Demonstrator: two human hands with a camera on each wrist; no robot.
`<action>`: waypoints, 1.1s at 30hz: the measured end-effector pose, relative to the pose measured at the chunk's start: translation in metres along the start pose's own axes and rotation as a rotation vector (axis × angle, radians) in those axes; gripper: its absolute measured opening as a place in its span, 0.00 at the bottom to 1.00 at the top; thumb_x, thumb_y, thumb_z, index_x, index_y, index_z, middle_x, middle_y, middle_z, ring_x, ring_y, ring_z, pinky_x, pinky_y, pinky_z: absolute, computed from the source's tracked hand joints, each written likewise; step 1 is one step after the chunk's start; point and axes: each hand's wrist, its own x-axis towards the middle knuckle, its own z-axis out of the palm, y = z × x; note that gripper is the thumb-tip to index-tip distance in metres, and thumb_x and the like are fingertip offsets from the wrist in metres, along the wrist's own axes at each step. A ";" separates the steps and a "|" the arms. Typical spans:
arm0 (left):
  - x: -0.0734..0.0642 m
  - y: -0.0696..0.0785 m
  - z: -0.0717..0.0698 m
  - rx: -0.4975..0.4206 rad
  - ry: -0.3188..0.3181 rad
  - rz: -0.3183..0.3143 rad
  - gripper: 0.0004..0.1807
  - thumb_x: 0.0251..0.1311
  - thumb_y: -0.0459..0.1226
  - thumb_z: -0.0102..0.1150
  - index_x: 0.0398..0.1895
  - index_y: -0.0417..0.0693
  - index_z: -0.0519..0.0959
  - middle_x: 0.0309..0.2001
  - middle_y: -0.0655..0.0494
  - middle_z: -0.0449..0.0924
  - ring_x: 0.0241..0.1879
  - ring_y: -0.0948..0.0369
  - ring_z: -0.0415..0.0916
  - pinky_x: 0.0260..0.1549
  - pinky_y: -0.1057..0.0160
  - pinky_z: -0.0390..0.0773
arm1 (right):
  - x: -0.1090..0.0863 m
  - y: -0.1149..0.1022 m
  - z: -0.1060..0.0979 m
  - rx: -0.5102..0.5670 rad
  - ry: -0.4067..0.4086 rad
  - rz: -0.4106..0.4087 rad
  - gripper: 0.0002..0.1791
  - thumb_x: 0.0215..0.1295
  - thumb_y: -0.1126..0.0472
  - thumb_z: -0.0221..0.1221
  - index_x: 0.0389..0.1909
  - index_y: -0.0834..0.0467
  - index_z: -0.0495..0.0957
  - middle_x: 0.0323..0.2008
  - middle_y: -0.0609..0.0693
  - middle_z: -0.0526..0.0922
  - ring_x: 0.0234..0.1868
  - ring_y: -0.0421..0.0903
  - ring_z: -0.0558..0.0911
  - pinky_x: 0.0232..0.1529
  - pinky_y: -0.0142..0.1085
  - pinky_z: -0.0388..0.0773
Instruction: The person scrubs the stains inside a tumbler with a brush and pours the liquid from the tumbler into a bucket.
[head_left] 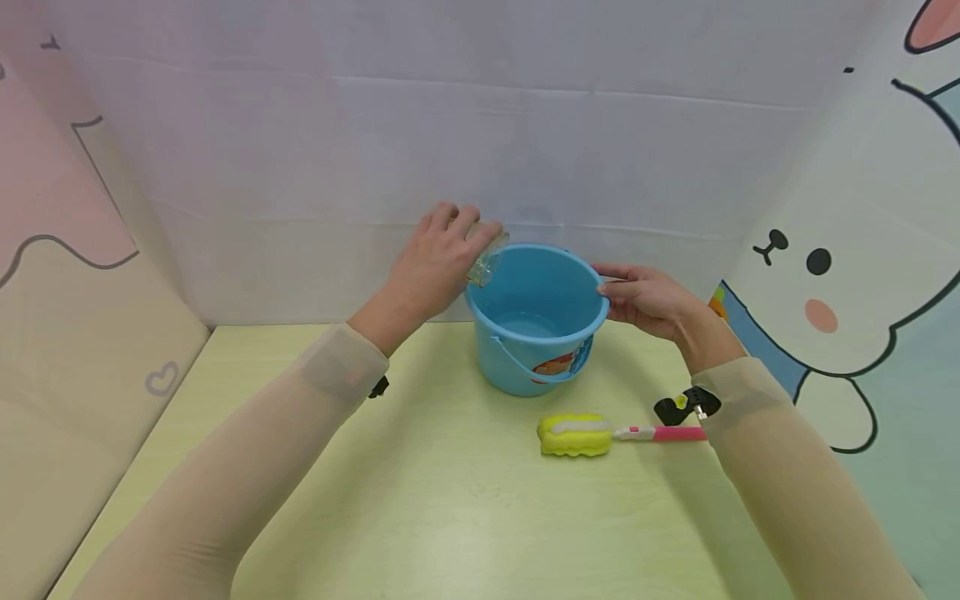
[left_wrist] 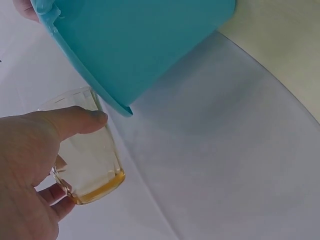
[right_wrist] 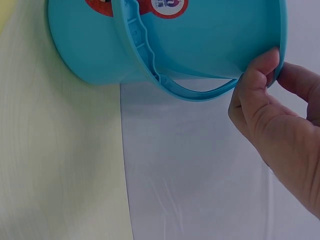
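My left hand (head_left: 442,262) grips a clear drinking glass (left_wrist: 90,150), tipped with its mouth at the left rim of a blue bucket (head_left: 536,358). In the left wrist view the glass has an amber tint at its base, and my thumb lies along its side. On the other side, my right hand (head_left: 648,304) pinches the bucket's rim between thumb and fingers, plain in the right wrist view. The bucket stands upright on the table, its blue handle (right_wrist: 185,95) hanging down at the front over a red label (head_left: 555,365).
In front of the bucket lies a yellow sponge brush (head_left: 576,435) with a pink and white handle (head_left: 675,434), partly behind my right sleeve. A white cloth wall (head_left: 337,167) rises behind the pale table (head_left: 450,517). Printed panels (head_left: 847,250) stand at both sides.
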 end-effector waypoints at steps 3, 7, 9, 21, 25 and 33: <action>-0.001 0.000 0.000 0.004 0.012 0.011 0.26 0.72 0.23 0.54 0.69 0.49 0.75 0.59 0.41 0.76 0.58 0.41 0.70 0.57 0.43 0.79 | 0.000 0.000 0.000 -0.006 -0.004 0.000 0.35 0.83 0.65 0.53 0.84 0.62 0.52 0.63 0.59 0.78 0.51 0.49 0.86 0.52 0.38 0.86; -0.001 0.001 0.001 0.009 0.016 0.022 0.27 0.71 0.22 0.55 0.69 0.50 0.75 0.60 0.41 0.75 0.60 0.40 0.70 0.59 0.42 0.78 | 0.000 -0.001 0.000 -0.012 -0.008 -0.004 0.35 0.83 0.65 0.53 0.84 0.62 0.52 0.63 0.59 0.78 0.53 0.49 0.86 0.53 0.38 0.85; -0.001 0.001 0.002 0.013 0.012 0.027 0.27 0.70 0.22 0.56 0.70 0.50 0.75 0.61 0.41 0.75 0.61 0.40 0.69 0.60 0.42 0.78 | 0.001 -0.001 0.000 -0.013 -0.008 -0.007 0.36 0.83 0.65 0.54 0.84 0.63 0.51 0.63 0.58 0.78 0.52 0.49 0.86 0.53 0.38 0.85; -0.002 0.001 0.004 -0.037 0.037 -0.032 0.31 0.64 0.24 0.62 0.70 0.48 0.74 0.59 0.40 0.75 0.59 0.40 0.69 0.54 0.46 0.80 | 0.003 0.000 0.000 -0.006 -0.003 -0.005 0.36 0.83 0.65 0.54 0.84 0.63 0.52 0.63 0.59 0.79 0.51 0.49 0.87 0.52 0.38 0.86; -0.004 0.001 0.003 -0.096 0.019 -0.087 0.40 0.54 0.28 0.76 0.72 0.47 0.73 0.60 0.40 0.74 0.60 0.40 0.68 0.54 0.46 0.79 | 0.003 -0.001 -0.001 -0.022 -0.003 0.000 0.36 0.83 0.65 0.53 0.84 0.63 0.51 0.65 0.60 0.76 0.52 0.49 0.86 0.52 0.38 0.86; -0.007 0.002 0.000 -0.228 0.000 -0.205 0.49 0.50 0.36 0.85 0.76 0.48 0.70 0.63 0.42 0.72 0.63 0.41 0.65 0.62 0.47 0.74 | 0.003 -0.003 -0.002 -0.040 0.003 0.002 0.35 0.84 0.65 0.52 0.84 0.63 0.51 0.65 0.61 0.76 0.49 0.47 0.87 0.52 0.38 0.86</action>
